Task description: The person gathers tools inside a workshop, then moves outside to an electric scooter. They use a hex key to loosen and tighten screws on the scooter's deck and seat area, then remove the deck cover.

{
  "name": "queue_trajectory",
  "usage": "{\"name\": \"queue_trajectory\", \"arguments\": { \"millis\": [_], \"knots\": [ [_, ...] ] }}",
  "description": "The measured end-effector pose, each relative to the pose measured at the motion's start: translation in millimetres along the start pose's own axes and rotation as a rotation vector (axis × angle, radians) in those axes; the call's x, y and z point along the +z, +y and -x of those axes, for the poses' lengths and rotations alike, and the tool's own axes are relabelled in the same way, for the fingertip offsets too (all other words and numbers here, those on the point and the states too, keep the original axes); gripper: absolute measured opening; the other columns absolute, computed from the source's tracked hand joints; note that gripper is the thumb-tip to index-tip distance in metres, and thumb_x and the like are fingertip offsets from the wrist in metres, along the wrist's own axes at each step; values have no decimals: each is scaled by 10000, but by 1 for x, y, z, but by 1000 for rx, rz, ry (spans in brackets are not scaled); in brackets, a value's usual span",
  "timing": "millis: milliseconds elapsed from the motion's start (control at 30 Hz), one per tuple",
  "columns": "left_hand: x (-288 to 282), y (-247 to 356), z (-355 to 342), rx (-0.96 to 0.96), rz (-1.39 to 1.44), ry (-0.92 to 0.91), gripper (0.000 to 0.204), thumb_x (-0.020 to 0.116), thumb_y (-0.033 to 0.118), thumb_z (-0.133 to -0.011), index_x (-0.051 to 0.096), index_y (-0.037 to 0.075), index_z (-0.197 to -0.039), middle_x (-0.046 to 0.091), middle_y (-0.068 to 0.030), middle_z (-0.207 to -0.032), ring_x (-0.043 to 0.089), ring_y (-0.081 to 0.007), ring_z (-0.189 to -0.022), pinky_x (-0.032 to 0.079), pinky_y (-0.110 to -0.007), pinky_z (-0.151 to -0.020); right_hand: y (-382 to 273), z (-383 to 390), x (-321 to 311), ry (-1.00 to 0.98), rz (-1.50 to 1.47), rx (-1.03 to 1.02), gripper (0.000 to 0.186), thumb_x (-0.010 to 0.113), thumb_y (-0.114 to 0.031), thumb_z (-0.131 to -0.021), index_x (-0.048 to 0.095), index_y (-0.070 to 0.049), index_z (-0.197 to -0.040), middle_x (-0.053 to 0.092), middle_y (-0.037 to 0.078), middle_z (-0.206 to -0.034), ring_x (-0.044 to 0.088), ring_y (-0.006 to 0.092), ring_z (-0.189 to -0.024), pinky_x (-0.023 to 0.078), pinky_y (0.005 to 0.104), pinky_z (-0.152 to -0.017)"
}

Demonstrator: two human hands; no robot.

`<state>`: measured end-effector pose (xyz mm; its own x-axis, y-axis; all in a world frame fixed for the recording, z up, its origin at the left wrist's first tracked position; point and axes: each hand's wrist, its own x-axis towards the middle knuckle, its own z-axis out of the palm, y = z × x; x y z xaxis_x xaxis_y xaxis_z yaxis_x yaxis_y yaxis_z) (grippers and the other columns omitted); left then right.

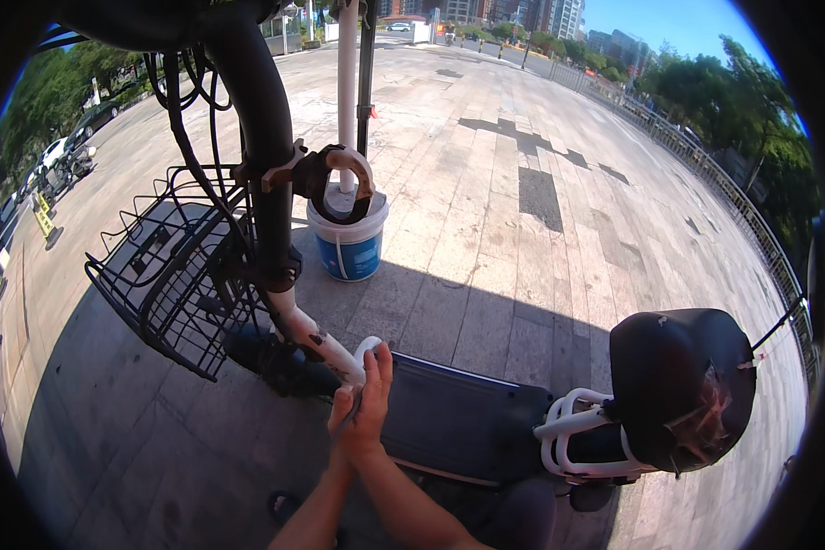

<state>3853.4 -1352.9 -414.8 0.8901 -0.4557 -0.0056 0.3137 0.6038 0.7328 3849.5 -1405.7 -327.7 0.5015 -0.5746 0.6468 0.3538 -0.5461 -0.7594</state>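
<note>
Below the black upper stem (266, 128) of a scooter, my two hands meet at its worn white lower tube (307, 332), beside a white curved piece (368, 346). My right hand (372, 412) is closed, fingers upward and close together against that area. My left hand (341, 417) is mostly hidden behind it, its digits bent around something greyish that I cannot make out. The dark deck (458, 422) stretches rightward from my hands to a black seat (678, 367) on white tubular framing (568, 426). A horseshoe-shaped piece (359, 174) is clamped to the stem higher up.
A black wire basket (156, 284) is at left of the stem. Behind stands a white bucket (344, 252) holding an upright pole (346, 82). A metal railing (706, 165) runs along the right; parked vehicles (60, 156) line the far left of the paving (486, 229).
</note>
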Motion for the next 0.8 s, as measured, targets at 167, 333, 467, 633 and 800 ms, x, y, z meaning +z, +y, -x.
{"name": "queue_trajectory", "arguments": {
  "millis": [167,333,467,633,800],
  "knots": [
    [14,5,14,162,-666,204,459,420,415,-1009,452,52,-1288,583,-214,-1160,574,-358,-1109,434,-452,-911,18,-19,-16,-539,-630,13,565,477,-312,-969,399,20,-1419,360,231,-1497,376,354,-1377,358,390,-1066],
    [29,27,24,154,-1455,71,369,442,326,-991,492,29,-1203,628,-286,-986,606,-453,-950,492,-514,-731,22,-32,-26,-998,-908,332,520,341,-324,-1032,388,-24,-1455,375,123,-1510,613,152,-909,456,313,-880],
    [49,15,12,495,-1323,466,248,496,198,-935,568,26,-1098,652,-262,-903,623,-453,-869,501,-499,-693,-8,2,-5,-439,-445,559,501,323,-359,-1044,587,4,-1266,621,163,-1220,611,174,-990,451,321,-934],
    [34,12,11,427,-1393,364,208,516,144,-905,591,27,-1060,656,-248,-841,624,-458,-828,496,-516,-688,-16,17,-4,-327,-505,623,530,322,-376,-1045,688,7,-1044,529,19,-689,462,78,-643,379,254,-592],
    [9,20,32,270,-1387,70,187,524,152,-928,578,27,-1056,637,-253,-909,611,-448,-876,481,-517,-723,24,-33,-19,-1139,-733,596,633,294,-477,-1033,699,8,-999,453,-17,-609,397,59,-575,330,245,-542]
  ]
}}
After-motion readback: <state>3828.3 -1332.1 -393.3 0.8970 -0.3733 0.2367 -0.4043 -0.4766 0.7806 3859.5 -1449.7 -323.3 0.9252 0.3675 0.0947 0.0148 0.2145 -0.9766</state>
